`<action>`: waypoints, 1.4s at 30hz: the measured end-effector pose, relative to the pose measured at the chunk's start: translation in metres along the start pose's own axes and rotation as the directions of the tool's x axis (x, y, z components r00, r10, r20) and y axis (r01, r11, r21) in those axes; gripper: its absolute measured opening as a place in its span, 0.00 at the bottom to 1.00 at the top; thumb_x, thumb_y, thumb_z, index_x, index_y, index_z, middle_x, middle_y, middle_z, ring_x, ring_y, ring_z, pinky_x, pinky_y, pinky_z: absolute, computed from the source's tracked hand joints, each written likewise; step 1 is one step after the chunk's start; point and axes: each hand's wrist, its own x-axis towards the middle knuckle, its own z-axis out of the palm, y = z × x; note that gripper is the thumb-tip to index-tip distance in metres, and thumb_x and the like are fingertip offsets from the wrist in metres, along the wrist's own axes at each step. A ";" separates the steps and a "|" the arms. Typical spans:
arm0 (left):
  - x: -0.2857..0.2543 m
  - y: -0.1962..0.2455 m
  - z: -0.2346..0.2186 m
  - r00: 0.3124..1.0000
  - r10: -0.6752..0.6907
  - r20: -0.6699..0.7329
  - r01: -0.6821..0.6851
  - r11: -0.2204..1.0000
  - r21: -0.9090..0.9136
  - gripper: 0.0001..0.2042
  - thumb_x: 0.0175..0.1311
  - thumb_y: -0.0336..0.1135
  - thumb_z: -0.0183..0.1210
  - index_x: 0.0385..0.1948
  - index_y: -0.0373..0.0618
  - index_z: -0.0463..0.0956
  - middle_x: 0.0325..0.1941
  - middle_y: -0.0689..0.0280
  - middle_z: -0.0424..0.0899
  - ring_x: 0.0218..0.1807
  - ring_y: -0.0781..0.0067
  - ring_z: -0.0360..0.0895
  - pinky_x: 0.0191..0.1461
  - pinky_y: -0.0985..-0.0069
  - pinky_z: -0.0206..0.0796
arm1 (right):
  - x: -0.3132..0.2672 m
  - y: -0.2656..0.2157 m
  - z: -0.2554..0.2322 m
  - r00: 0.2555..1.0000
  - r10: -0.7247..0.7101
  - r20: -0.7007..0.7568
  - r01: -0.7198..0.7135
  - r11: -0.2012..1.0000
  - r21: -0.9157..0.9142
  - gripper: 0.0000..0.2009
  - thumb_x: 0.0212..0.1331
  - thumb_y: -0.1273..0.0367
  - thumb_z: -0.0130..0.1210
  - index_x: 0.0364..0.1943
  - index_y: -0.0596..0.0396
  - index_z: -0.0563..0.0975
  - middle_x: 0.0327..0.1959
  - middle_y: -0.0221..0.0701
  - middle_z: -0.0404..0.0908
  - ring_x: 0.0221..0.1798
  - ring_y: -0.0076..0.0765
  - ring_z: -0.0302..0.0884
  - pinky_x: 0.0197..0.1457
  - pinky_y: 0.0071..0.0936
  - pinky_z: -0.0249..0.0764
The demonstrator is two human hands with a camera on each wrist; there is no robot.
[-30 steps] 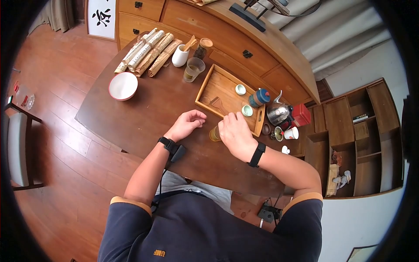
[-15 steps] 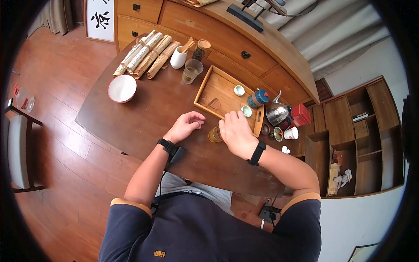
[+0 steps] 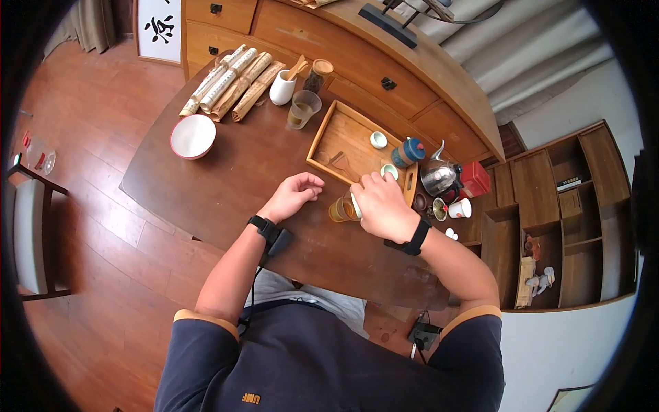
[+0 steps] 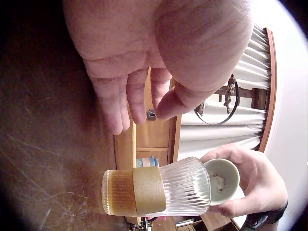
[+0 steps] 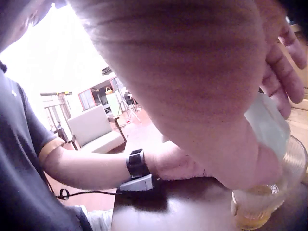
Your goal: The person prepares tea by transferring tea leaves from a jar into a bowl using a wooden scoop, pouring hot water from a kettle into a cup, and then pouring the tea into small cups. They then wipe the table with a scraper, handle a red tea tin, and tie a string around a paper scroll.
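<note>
My right hand (image 3: 386, 206) pinches a small pale green cup (image 4: 224, 183) between thumb and fingers. It is tipped over the rim of a ribbed glass (image 4: 185, 187), its mouth facing the left wrist camera, with a few dark specks inside. The glass stands upright on the table, amber liquid in its lower part and a tan band around its middle. My left hand (image 3: 296, 196) rests on the table to the left of the glass, fingers loosely bent and holding nothing.
Beyond the glass lies a wooden tray (image 3: 329, 132) with two small cups, a blue jar (image 3: 410, 152) and a brown brush-like piece. A kettle (image 3: 439, 177) and red tin (image 3: 473, 180) stand right. A white bowl (image 3: 193, 136), paper rolls (image 3: 237, 75) and plastic cup (image 3: 303, 110) are left.
My right hand has shifted slightly right and turned at the wrist, bringing the pale cup's side into view and uncovering more of the glass. My left hand stays in place.
</note>
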 end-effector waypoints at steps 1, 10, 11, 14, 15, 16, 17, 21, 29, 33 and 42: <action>0.001 -0.001 -0.001 1.000 0.002 0.000 -0.002 1.000 0.004 0.12 0.73 0.23 0.54 0.54 0.37 0.79 0.53 0.65 0.84 0.56 0.76 0.81 0.63 0.75 0.75 | -0.001 0.002 0.001 1.000 0.002 -0.010 -0.002 1.000 0.019 0.14 0.45 0.74 0.64 0.39 0.57 0.81 0.39 0.39 0.80 0.49 0.47 0.76 0.54 0.42 0.66; 0.003 -0.007 -0.003 1.000 0.014 0.006 -0.014 1.000 -0.011 0.12 0.73 0.23 0.54 0.55 0.37 0.78 0.54 0.64 0.83 0.56 0.76 0.81 0.62 0.76 0.75 | -0.003 0.007 0.004 0.999 0.022 -0.038 -0.019 0.996 0.088 0.15 0.44 0.74 0.65 0.40 0.57 0.81 0.39 0.38 0.80 0.51 0.47 0.77 0.55 0.42 0.67; 0.003 -0.007 -0.003 1.000 0.015 0.007 -0.015 1.000 -0.010 0.12 0.73 0.23 0.54 0.55 0.37 0.78 0.54 0.64 0.83 0.56 0.76 0.81 0.62 0.75 0.75 | -0.003 0.008 0.006 0.999 0.022 -0.037 -0.019 0.995 0.095 0.15 0.44 0.75 0.65 0.40 0.57 0.81 0.39 0.38 0.81 0.51 0.47 0.77 0.55 0.42 0.67; 0.003 -0.007 -0.003 1.000 0.011 0.008 -0.011 1.000 -0.007 0.12 0.73 0.23 0.53 0.55 0.37 0.78 0.54 0.64 0.83 0.56 0.76 0.81 0.62 0.75 0.75 | -0.003 0.011 0.007 0.999 0.022 -0.030 -0.019 0.992 0.124 0.16 0.44 0.75 0.65 0.42 0.57 0.81 0.39 0.38 0.81 0.51 0.47 0.78 0.56 0.42 0.67; 0.003 -0.006 -0.003 1.000 0.008 0.009 -0.008 1.000 -0.007 0.12 0.73 0.23 0.53 0.55 0.37 0.78 0.54 0.64 0.83 0.56 0.76 0.81 0.62 0.75 0.75 | -0.003 0.011 0.007 0.999 0.023 -0.027 -0.019 0.991 0.135 0.17 0.44 0.74 0.65 0.43 0.57 0.81 0.40 0.38 0.81 0.51 0.47 0.78 0.57 0.42 0.67; 0.002 -0.005 -0.003 1.000 0.005 0.004 -0.005 1.000 0.002 0.12 0.73 0.23 0.53 0.55 0.37 0.78 0.54 0.65 0.83 0.56 0.76 0.81 0.62 0.75 0.75 | -0.003 0.012 0.007 0.999 0.025 -0.026 -0.021 0.991 0.135 0.17 0.44 0.74 0.65 0.43 0.57 0.81 0.40 0.38 0.81 0.52 0.47 0.78 0.57 0.42 0.67; 0.002 -0.004 -0.002 1.000 0.001 0.001 -0.001 1.000 0.011 0.12 0.74 0.24 0.53 0.55 0.37 0.78 0.54 0.65 0.83 0.56 0.76 0.81 0.62 0.75 0.75 | -0.004 0.012 0.008 0.999 0.027 -0.024 -0.024 0.990 0.136 0.17 0.44 0.74 0.65 0.43 0.57 0.81 0.40 0.38 0.81 0.52 0.47 0.78 0.57 0.42 0.67; 0.003 -0.007 -0.003 1.000 0.011 0.003 -0.011 1.000 0.016 0.12 0.74 0.24 0.54 0.55 0.37 0.78 0.54 0.65 0.83 0.56 0.77 0.81 0.62 0.76 0.75 | -0.004 0.013 0.009 0.999 0.032 -0.021 -0.029 0.990 0.138 0.17 0.45 0.74 0.64 0.44 0.57 0.81 0.40 0.38 0.81 0.52 0.47 0.78 0.57 0.43 0.67; 0.001 -0.004 -0.002 1.000 0.017 0.004 -0.018 1.000 0.007 0.11 0.75 0.26 0.56 0.55 0.37 0.79 0.54 0.65 0.84 0.56 0.76 0.81 0.61 0.76 0.76 | -0.004 0.015 0.010 0.999 0.031 -0.032 -0.025 0.988 0.154 0.19 0.44 0.74 0.65 0.46 0.57 0.81 0.40 0.38 0.81 0.52 0.47 0.78 0.57 0.43 0.67; 0.001 -0.005 -0.003 1.000 0.029 0.001 -0.029 1.000 0.009 0.11 0.75 0.28 0.58 0.55 0.37 0.79 0.53 0.65 0.85 0.55 0.76 0.82 0.60 0.76 0.76 | -0.005 0.015 0.008 0.999 0.032 -0.023 -0.028 0.986 0.162 0.21 0.43 0.73 0.67 0.47 0.56 0.81 0.41 0.38 0.81 0.53 0.47 0.77 0.57 0.43 0.67; 0.003 -0.009 -0.004 1.000 0.027 -0.002 -0.027 1.000 0.011 0.11 0.75 0.28 0.58 0.54 0.37 0.79 0.53 0.64 0.85 0.55 0.76 0.82 0.59 0.76 0.76 | -0.013 0.017 0.004 0.995 0.039 -0.087 -0.018 0.972 0.236 0.25 0.42 0.72 0.71 0.50 0.59 0.80 0.44 0.38 0.81 0.54 0.48 0.77 0.59 0.44 0.69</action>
